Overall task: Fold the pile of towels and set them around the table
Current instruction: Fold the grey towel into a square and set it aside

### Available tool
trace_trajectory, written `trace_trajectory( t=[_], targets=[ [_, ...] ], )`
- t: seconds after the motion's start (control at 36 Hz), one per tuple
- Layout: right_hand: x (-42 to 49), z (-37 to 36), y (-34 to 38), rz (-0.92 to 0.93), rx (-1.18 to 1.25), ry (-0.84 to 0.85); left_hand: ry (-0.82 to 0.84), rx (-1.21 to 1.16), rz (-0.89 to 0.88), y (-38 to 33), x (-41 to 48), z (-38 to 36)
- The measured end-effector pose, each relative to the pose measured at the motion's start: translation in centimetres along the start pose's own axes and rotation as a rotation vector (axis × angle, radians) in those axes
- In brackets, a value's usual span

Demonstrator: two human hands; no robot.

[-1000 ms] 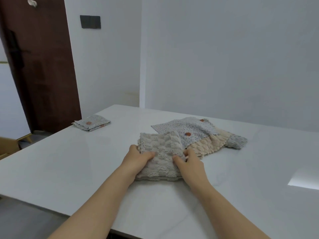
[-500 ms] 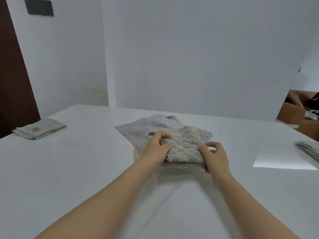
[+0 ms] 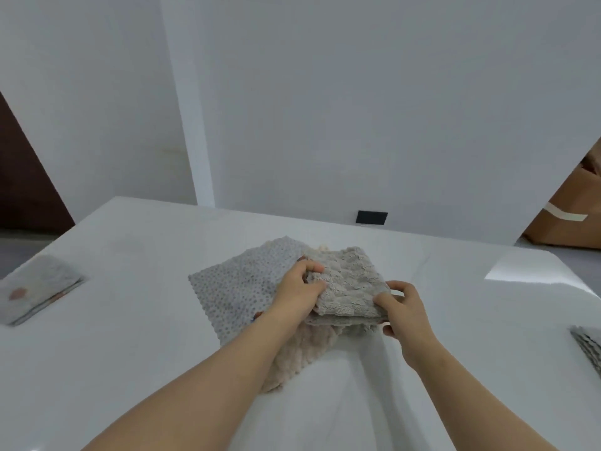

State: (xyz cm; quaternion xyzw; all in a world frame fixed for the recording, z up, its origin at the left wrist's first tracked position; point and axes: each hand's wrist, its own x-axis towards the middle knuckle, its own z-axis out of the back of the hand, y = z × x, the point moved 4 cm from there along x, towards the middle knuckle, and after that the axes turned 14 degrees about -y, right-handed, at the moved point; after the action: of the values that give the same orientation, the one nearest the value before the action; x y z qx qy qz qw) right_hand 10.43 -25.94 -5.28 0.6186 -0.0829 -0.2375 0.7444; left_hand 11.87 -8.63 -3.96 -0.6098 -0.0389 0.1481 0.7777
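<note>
A: "Where was the grey towel (image 3: 348, 288)?"

B: "Folded, held over the pile at mid-desk (image 3: 162, 369); the left hand (image 3: 300, 288) gripped its left edge, the right hand (image 3: 405, 312) pinched its right corner, fingers (image 3: 400, 286) curled on cloth."

A: "The risk?"

B: "A loose grip would probably let the layers fall open; the dotted towel (image 3: 240, 288) and beige towel (image 3: 299, 356) beneath might snag; 2 spots were taken, by the left folded towel (image 3: 35, 291) and the right folded towel (image 3: 588, 346)."
</note>
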Motion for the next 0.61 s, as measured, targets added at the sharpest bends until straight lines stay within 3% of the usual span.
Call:
trace_trajectory(
  t=[0.28, 0.61],
  targets=[
    [5.9, 1.4, 3.0, -0.016, -0.080, 0.115, -0.009, 0.149, 0.015, -2.6, 2.8, -3.4],
    [18.1, 10.1, 0.6, 0.017, -0.201, 0.244, -0.135, 0.114, 0.095, -3.1, 3.5, -17.5]
  ],
)
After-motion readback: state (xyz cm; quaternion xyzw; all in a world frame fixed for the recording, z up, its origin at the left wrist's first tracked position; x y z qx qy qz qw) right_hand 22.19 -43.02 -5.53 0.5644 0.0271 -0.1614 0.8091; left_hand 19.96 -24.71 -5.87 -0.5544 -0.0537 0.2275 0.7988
